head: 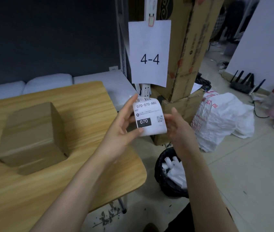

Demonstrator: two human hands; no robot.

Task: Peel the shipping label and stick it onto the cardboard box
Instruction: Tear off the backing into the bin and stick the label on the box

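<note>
Item one: closed brown cardboard box [32, 136], set on the pale wood-grain desk [86, 104] at far left, top face bare, seemingly placed ready to take a label.

Item two: left hand [121, 129], grip closed on the left edge of the white printed shipping label [148, 118], thumb at the lower corner, fingers behind.

Item three: the label itself, held up off the desk, well apart from the box, print facing the wearer, top curling back; probably held so for peeling.

Item four: right hand [178, 124], fingertips at the label's right edge; pinch hidden, grip state could not be told.

Item five: black waste bin [169, 173] on the floor beneath, holding white paper strips, likely discarded backings.
</note>
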